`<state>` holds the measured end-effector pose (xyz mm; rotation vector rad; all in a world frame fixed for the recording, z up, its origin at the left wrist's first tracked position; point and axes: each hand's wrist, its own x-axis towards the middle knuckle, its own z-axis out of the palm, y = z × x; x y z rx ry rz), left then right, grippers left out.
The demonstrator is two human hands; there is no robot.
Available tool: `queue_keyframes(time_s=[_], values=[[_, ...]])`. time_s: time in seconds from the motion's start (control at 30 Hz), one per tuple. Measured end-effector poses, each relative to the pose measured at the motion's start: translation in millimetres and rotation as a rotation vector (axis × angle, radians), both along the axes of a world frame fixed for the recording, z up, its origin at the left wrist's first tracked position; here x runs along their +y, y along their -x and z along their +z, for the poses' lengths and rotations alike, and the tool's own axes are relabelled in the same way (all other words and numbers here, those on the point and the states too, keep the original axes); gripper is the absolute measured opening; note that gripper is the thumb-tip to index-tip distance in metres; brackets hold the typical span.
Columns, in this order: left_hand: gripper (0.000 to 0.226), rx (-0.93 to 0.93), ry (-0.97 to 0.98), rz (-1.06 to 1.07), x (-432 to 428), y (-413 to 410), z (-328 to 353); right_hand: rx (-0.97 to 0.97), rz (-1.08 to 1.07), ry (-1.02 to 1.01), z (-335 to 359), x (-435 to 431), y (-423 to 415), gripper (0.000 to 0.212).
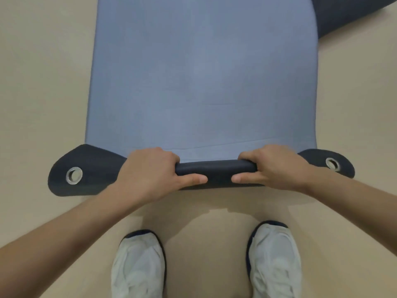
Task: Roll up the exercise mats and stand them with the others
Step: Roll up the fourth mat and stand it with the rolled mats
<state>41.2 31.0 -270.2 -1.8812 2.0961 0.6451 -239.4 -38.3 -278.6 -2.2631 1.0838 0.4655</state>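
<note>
Fingers [169,157] of the left hand [150,173] curl over the far side of the roll [217,169], with the thumb stretched along its near side. The right hand [277,166] grips the same way just to the right, so the two thumbs point at each other across a short bare stretch of the roll. Both wrists are bent down and both bare forearms reach in from the near side. The roll is the tight, dark first turn of a blue mat [202,72], which lies flat on the tan floor [43,82] beyond it. To either side of the roll a dark corner flap splays out, each with a metal eyelet [74,175] [332,164]. White shoes [138,267] stand near of the roll. Far beyond it to the right lies a second dark mat [343,14].
</note>
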Motion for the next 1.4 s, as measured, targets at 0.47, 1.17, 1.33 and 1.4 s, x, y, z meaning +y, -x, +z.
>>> queue_keyframes(time_s=[0.47, 1.17, 1.33, 1.4], values=[[0.056, 0.119, 0.654, -0.1, 65.1, 7.2, -35.9, 0.014, -0.074, -0.172, -25.8, -45.4, -22.9, 0.062], [0.08, 0.142, 0.284, -0.095, -47.4, -19.2, -53.2, -0.124, -0.059, 0.666, -53.8, 16.0, -13.6, 0.092], [0.082, 0.154, 0.242, -0.101, -59.1, -24.0, -53.5, -0.115, 0.038, 0.743, -63.4, 4.4, -10.8, 0.097], [0.08, 0.133, 0.298, -0.081, -59.5, -23.6, -49.1, -0.186, 0.048, 0.762, -65.1, -4.7, -11.3, 0.095]])
